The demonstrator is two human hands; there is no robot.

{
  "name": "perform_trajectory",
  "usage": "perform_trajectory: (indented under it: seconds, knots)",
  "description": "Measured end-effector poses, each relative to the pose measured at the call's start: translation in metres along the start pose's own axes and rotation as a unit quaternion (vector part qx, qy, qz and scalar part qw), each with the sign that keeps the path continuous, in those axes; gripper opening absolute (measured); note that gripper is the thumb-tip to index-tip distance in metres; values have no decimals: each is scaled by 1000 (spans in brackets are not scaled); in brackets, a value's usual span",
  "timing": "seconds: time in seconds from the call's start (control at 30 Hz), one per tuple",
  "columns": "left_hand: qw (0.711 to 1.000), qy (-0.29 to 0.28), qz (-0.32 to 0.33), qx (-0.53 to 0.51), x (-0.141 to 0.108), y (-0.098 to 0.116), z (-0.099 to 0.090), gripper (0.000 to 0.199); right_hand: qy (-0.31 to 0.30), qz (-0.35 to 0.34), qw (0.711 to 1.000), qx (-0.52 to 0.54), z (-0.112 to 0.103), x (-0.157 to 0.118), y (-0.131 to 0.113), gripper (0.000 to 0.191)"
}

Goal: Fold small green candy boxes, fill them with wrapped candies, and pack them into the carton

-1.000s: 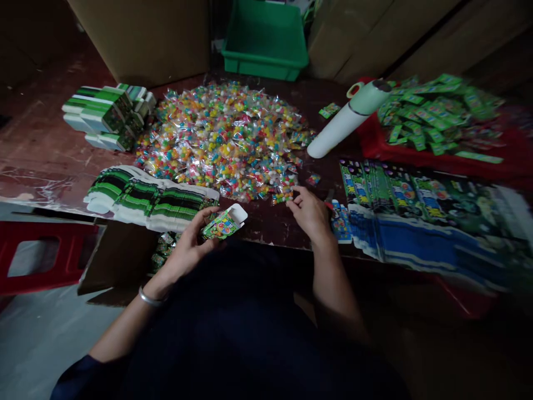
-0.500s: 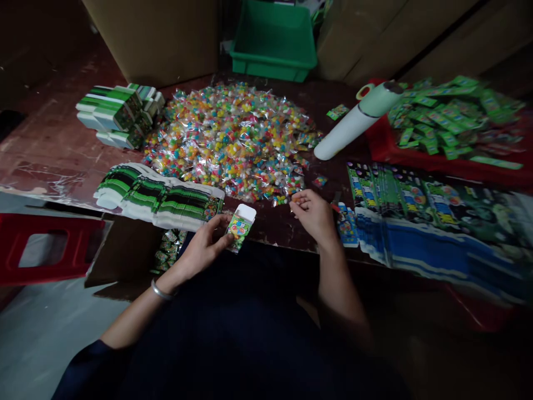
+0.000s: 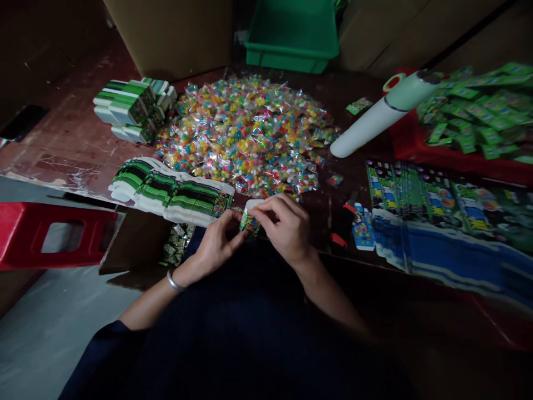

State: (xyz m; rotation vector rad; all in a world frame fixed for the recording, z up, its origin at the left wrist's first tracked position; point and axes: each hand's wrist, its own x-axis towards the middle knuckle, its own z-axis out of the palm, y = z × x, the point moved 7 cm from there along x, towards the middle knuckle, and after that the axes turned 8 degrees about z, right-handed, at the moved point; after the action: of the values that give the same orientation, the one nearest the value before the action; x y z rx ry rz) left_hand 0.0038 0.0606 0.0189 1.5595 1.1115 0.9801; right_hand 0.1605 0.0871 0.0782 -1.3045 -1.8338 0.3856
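My left hand (image 3: 219, 239) grips a small green printed box (image 3: 249, 222) by its side, and the box's white flap stands up at the top. My right hand (image 3: 285, 228) is pinched at the box's open top; what lies between its fingertips is mostly hidden, with a bit of orange showing. Beyond the hands lies a large heap of clear bags of colorful candy (image 3: 250, 133). A row of flat green cartons (image 3: 170, 191) runs to the left of the box.
Stacked green cartons (image 3: 125, 108) stand back left. A white bottle (image 3: 375, 122) lies right of the heap, near a red tray (image 3: 406, 139) of green packets. Blue-and-green printed sheets (image 3: 441, 233) lie at right, a green bin (image 3: 291, 53) behind. An open cardboard box (image 3: 137, 239) sits below the table edge.
My right hand has moved left from the heap's near edge to the top of the small box. The whole view has shifted slightly.
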Motion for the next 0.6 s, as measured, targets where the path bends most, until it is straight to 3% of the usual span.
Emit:
perform_trajectory:
  seconds: [0.13, 0.27, 0.4, 0.5, 0.6]
  knots:
    - [995, 29, -11, -90, -2, -6, 4, 23, 30, -40, 999, -4, -1, -4, -3, 19]
    - [982, 68, -2, -174, -5, -7, 5, 43, -55, -6, 995, 86, 4, -2, 6, 29]
    - [988, 69, -3, -138, -8, -2, 2, 45, -130, 38, 977, 168, 8, -4, 8, 33]
    - [984, 82, -34, -156, -9, -4, -5, 54, -83, 123, 963, 224, 10, -8, 20, 32]
    - [979, 65, -63, -182, -8, -11, -5, 55, -61, 123, 964, 229, 17, -14, 23, 24]
